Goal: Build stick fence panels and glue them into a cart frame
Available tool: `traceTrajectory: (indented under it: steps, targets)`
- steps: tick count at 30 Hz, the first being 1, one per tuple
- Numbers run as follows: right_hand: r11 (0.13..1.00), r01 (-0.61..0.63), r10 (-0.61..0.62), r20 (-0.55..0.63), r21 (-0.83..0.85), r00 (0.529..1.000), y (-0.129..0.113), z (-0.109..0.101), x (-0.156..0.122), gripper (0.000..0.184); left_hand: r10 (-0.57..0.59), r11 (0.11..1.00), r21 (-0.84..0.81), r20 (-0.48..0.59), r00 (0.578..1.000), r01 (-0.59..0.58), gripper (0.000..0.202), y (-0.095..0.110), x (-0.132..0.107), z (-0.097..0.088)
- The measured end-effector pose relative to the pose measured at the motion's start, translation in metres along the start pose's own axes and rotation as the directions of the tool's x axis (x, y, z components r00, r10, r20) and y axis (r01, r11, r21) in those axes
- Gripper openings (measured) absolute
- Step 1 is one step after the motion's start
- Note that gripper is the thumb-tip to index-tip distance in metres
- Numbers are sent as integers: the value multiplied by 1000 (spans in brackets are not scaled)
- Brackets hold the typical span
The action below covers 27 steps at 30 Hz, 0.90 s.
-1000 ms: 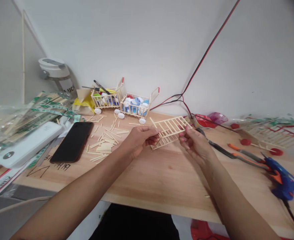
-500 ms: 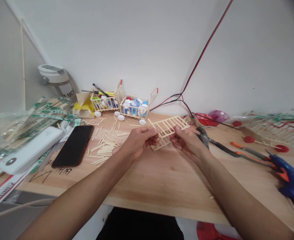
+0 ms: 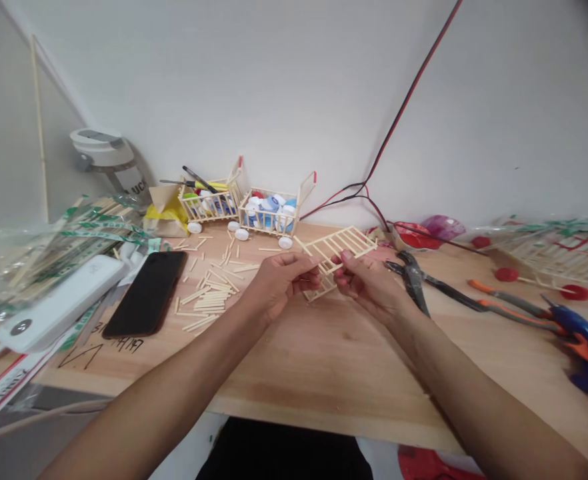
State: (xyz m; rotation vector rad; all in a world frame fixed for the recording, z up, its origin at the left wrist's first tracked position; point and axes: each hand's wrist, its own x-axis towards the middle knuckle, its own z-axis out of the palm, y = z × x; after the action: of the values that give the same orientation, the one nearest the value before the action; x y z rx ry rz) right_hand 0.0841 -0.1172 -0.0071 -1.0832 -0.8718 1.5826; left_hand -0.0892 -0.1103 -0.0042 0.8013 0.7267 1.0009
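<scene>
Both my hands hold a small wooden stick frame (image 3: 351, 241), built of thin sticks with ladder-like slats, above the table (image 3: 319, 373). My left hand (image 3: 279, 283) is closed on its near left corner, thumb and fingers pinching. My right hand (image 3: 367, 280) pinches the frame's near side, close to the middle. Part of the frame slants down behind my fingers, so its lower portion is partly hidden. Left of my left hand lies a loose pile of short cut sticks (image 3: 211, 299).
Behind stand two stick carts (image 3: 269, 217) (image 3: 209, 203) with white wheels, filled with bottle caps. A phone (image 3: 147, 293), a white power strip-like device (image 3: 64, 303) and bagged sticks (image 3: 84, 233) lie left. Pliers (image 3: 414, 280) and a blue glue gun (image 3: 587, 347) lie right.
My right hand has shifted slightly left along the frame, toward my left hand. My left hand keeps its pinch, and the view has turned a little.
</scene>
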Motion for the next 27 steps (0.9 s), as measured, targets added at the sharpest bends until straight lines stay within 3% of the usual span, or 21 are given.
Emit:
traceTrajectory:
  steps: [13,18,22,27]
  targets:
    - [990,44,-42,18,-133,999,2,3,-1,41,23,999,34,-7,1000,-23,27,-3,2,-2]
    - [983,63,-61,16,-172,998,1,3,0,43,62,974,221,-64,996,-46,20,-5,-5,-6]
    - [977,80,-71,52,-198,996,0,3,0,45,39,886,463,1,999,-35,25,-4,-11,-5]
    - [967,73,-61,57,-243,997,-3,4,1,47,230,690,687,91,969,-229,13,-5,-11,-2]
